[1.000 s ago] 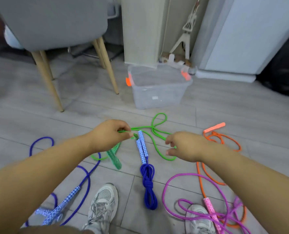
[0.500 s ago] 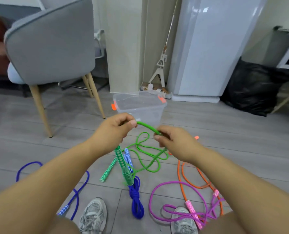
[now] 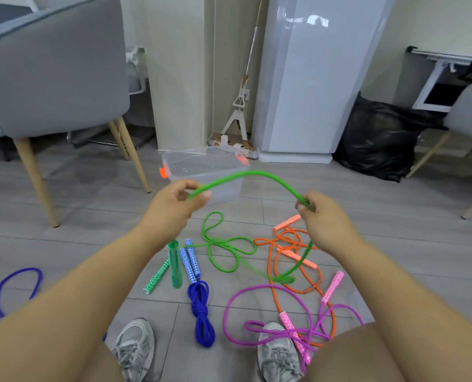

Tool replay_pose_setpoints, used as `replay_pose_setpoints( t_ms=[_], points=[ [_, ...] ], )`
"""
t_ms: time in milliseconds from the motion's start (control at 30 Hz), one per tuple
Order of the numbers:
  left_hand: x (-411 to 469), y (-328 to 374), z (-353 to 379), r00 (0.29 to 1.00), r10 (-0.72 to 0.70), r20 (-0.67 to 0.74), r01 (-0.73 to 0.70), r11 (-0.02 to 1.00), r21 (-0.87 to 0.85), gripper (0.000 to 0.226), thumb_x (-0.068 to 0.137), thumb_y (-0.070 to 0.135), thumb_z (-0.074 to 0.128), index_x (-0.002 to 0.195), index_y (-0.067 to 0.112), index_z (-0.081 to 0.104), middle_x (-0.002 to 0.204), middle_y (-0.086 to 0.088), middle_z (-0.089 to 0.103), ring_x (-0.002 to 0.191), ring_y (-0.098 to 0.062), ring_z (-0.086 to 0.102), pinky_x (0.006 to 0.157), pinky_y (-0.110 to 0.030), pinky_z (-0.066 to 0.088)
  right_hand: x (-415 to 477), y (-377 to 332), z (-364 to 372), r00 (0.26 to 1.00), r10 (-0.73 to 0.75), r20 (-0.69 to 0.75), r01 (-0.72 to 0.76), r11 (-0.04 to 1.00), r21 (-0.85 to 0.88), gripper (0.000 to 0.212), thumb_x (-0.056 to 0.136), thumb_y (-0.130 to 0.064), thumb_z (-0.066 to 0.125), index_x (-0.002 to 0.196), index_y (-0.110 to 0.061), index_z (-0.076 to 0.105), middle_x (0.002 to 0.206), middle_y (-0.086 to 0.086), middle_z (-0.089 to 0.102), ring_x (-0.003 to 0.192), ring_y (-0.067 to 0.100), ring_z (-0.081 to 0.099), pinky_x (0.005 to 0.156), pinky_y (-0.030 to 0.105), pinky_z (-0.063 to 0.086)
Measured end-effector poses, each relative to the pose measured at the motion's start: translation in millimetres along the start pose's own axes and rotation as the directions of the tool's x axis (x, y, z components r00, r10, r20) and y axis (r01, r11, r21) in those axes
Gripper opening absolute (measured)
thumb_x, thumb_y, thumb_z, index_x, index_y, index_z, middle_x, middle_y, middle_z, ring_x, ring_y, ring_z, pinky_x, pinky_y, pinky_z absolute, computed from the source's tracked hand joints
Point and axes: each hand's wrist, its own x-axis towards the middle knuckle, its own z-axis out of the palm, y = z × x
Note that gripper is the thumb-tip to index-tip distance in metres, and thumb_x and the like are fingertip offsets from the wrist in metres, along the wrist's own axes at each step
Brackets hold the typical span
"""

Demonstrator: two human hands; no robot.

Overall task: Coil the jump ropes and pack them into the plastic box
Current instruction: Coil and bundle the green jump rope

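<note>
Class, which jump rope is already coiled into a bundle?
The blue rope at bottom centre, wound tight below its handles; all the others lie loose.

Floor [image 3: 394, 244]: grey planks. Clear plastic box [image 3: 229, 188], orange latches, stands far centre. In front of it: loops of green rope [image 3: 223, 244], with one green handle [image 3: 156, 277] lying flat. Coiled blue rope [image 3: 200, 312] just beside the handle. Right: orange rope [image 3: 290, 232], tangled, with purple rope [image 3: 265, 286] overlapping its near end. Far left: loose blue rope [image 3: 17, 270]. Black bag [image 3: 375, 142] far right.
</note>
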Motion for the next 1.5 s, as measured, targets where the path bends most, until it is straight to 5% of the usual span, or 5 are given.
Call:
replay_pose_setpoints(
  t_ms=[433, 633, 800, 1067, 1500],
  points=[
    [-11, 1, 18, 0.993, 0.076, 0.092, -0.096, 0.969, 0.227, 0.021, 0.091, 0.021, 0.058, 0.072, 0.014, 0.060, 0.050, 0.010, 0.039, 0.042, -0.003, 0.033, 0.050, -0.017, 0.032, -5, -19, 28, 0.980, -0.157, 0.120, 0.083, 0.879, 0.470, 0.020, 0.091, -0.010, 0.056, 0.072, -0.017, 0.053, 0.060, 0.007, 0.057, 0.057, 0.015, 0.056, 0.066, 0.033, 0.047],
    [-6, 0, 6, 0.997, 0.069, -0.031, -0.064, 0.991, 0.119, 0.021, 0.095, 0.017, 0.051, 0.075, 0.013, 0.055, 0.067, -0.001, 0.051, 0.040, -0.003, 0.043, 0.065, -0.039, 0.053, -1, 10, 24, 0.914, -0.050, 0.402, 0.072, 0.997, -0.040, 0.034, 0.094, -0.036, 0.050, 0.075, -0.009, 0.059, 0.054, -0.005, 0.048, 0.051, 0.013, 0.046, 0.056, 0.027, 0.038],
    [-13, 5, 7, 0.994, -0.043, 0.097, 0.044, 0.999, -0.005, 0.013, 0.095, 0.002, 0.047, 0.087, 0.012, 0.049, 0.068, -0.007, 0.057, 0.039, -0.013, 0.050, 0.051, -0.032, 0.054, -1, 4, 26, 0.973, -0.084, 0.214, 0.048, 0.985, 0.166, 0.018, 0.095, -0.021, 0.050, 0.094, -0.008, 0.061, 0.071, 0.000, 0.050, 0.066, 0.015, 0.046, 0.061, 0.027, 0.035],
    [-20, 18, 17, 0.963, -0.105, 0.250, 0.134, 0.986, -0.102, 0.022, 0.087, -0.011, 0.044, 0.084, 0.010, 0.040, 0.061, -0.008, 0.063, 0.046, -0.024, 0.057, 0.050, -0.034, 0.055, -25, -38, 53, 0.847, -0.256, 0.465, 0.031, 0.898, 0.438, 0.040, 0.083, 0.000, 0.065, 0.115, -0.016, 0.048, 0.098, 0.001, 0.061, 0.064, -0.003, 0.056, 0.068, 0.017, 0.047],
    [3, 7, -4, 0.887, -0.459, -0.044, 0.430, 0.860, -0.276, 0.030, 0.085, 0.009, 0.050, 0.058, 0.011, 0.063, 0.062, -0.003, 0.053, 0.042, -0.007, 0.037, 0.047, -0.018, 0.035, -32, -39, 62, 0.835, -0.337, 0.435, 0.346, 0.936, 0.061, 0.020, 0.095, -0.025, 0.050, 0.112, -0.017, 0.055, 0.092, 0.001, 0.060, 0.085, 0.018, 0.053, 0.068, 0.018, 0.039]
  ],
)
